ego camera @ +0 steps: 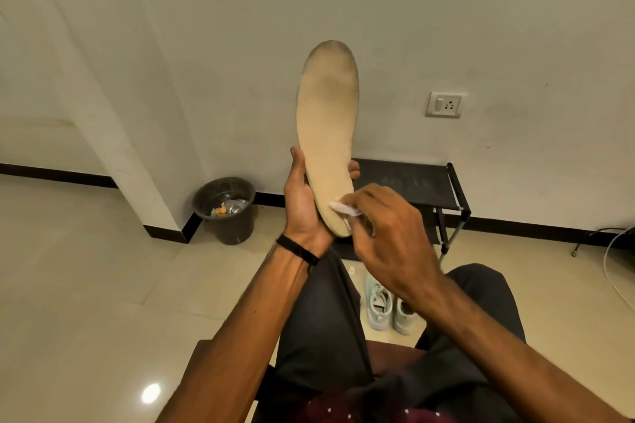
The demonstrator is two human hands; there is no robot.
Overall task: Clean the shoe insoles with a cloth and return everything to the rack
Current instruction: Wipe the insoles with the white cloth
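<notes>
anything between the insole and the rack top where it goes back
Nothing visible: the insole, held up in the left hand, has open air down to the bare rack top behind it.

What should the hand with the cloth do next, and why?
Probably slide the cloth up the insole toward its toe end. The right hand presses it near the heel, the left hand holds the insole upright, and the top end looks grey and dirty.

Head camera looks forward and down, near the hands (343,216).
</notes>
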